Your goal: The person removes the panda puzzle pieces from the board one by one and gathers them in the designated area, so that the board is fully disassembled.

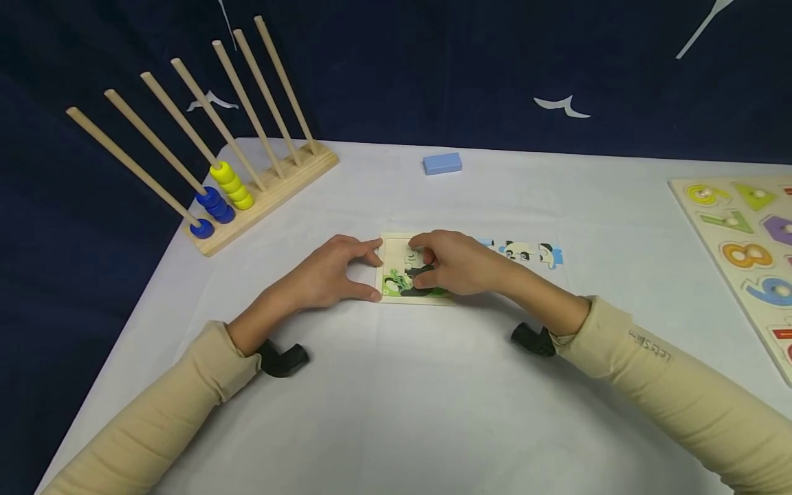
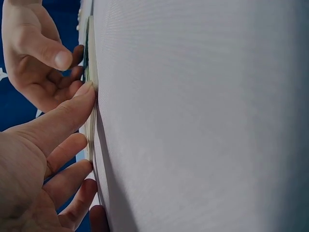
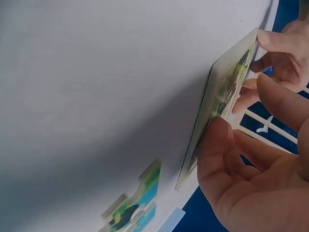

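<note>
A shallow wooden panda puzzle tray [image 1: 396, 249] lies flat before me. Green and black-and-white pieces fill its lower part, while pale wood shows at the upper left. My left hand [image 1: 331, 271] steadies the tray's left edge, thumb at the near corner and fingertips farther up. Over the tray's right part, my right hand [image 1: 460, 261] rests its bent fingers on the puzzle, thumb apart from them. The right wrist view shows a fingertip [image 3: 219, 128] pressed onto the picture surface. That hand hides much of the tray's right side. Loose panda pieces [image 1: 522, 252] lie to its right.
A wooden peg stand [image 1: 278, 194] with blue and yellow beads stands at the back left. A blue block [image 1: 442, 163] lies near the far table edge. At the right is a number puzzle board [image 1: 696, 230]. Dark cloth [image 1: 396, 69] hangs behind the white-covered table [image 1: 396, 412].
</note>
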`<action>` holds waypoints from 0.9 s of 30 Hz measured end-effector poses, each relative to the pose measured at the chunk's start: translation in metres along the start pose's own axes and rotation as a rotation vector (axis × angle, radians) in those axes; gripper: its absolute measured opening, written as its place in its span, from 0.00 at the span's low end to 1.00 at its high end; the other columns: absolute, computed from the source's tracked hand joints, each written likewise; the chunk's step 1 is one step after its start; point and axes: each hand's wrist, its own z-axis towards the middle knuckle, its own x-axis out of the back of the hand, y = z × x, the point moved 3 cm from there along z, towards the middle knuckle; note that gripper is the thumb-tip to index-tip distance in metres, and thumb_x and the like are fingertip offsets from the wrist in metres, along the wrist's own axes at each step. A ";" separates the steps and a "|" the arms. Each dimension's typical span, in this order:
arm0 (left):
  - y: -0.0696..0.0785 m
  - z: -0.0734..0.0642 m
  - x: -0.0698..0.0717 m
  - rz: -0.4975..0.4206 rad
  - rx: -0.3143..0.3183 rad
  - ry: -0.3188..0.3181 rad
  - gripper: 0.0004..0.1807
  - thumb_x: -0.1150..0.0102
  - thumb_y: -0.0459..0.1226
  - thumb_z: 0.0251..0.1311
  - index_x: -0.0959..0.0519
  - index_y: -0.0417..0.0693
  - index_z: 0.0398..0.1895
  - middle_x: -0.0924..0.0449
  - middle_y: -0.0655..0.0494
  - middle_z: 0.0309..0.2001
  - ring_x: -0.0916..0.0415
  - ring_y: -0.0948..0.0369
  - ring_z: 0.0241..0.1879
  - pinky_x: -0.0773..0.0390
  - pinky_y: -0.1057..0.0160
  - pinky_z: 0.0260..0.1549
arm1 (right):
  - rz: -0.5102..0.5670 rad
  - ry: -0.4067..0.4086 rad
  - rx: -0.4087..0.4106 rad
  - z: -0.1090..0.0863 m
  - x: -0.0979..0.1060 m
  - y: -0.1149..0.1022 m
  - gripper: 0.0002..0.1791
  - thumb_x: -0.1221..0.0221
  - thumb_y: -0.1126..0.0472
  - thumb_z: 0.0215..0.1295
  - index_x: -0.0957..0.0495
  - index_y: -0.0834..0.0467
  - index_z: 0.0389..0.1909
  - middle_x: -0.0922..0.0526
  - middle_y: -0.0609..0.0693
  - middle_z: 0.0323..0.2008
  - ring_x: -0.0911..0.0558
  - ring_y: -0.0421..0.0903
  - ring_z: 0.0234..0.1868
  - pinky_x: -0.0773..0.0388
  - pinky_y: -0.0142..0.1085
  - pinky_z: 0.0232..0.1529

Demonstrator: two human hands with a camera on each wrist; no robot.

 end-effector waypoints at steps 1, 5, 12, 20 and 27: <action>0.000 0.000 0.000 0.000 -0.002 -0.001 0.28 0.24 0.41 0.51 0.19 0.39 0.55 0.23 0.50 0.61 0.37 0.52 0.64 0.39 0.54 0.65 | -0.015 -0.014 -0.012 0.002 0.000 0.000 0.32 0.32 0.61 0.61 0.30 0.69 0.63 0.26 0.53 0.34 0.29 0.48 0.36 0.32 0.39 0.38; 0.000 0.000 -0.001 0.003 -0.001 0.001 0.31 0.23 0.41 0.50 0.21 0.39 0.57 0.20 0.52 0.57 0.37 0.52 0.64 0.39 0.53 0.65 | -0.085 -0.033 -0.021 0.005 -0.002 -0.002 0.24 0.32 0.59 0.61 0.24 0.66 0.54 0.30 0.52 0.30 0.31 0.48 0.34 0.36 0.38 0.34; 0.000 0.000 -0.001 0.009 0.006 0.000 0.30 0.23 0.41 0.50 0.21 0.39 0.57 0.22 0.51 0.59 0.37 0.52 0.65 0.39 0.53 0.65 | -0.100 -0.005 -0.036 0.004 -0.004 -0.003 0.28 0.31 0.60 0.59 0.26 0.68 0.58 0.28 0.53 0.33 0.30 0.49 0.37 0.33 0.39 0.37; -0.001 0.001 -0.001 0.012 0.012 -0.004 0.27 0.23 0.40 0.50 0.18 0.41 0.53 0.26 0.50 0.64 0.37 0.51 0.65 0.40 0.53 0.65 | -0.068 0.045 -0.042 0.005 -0.005 0.001 0.29 0.30 0.61 0.58 0.28 0.65 0.58 0.28 0.55 0.41 0.30 0.50 0.42 0.30 0.42 0.44; -0.001 0.002 -0.001 0.009 -0.005 -0.001 0.28 0.23 0.40 0.50 0.19 0.40 0.54 0.21 0.50 0.59 0.36 0.51 0.64 0.39 0.53 0.65 | -0.050 0.069 -0.054 0.005 -0.005 0.003 0.29 0.28 0.62 0.56 0.29 0.61 0.56 0.29 0.57 0.46 0.30 0.51 0.45 0.29 0.43 0.48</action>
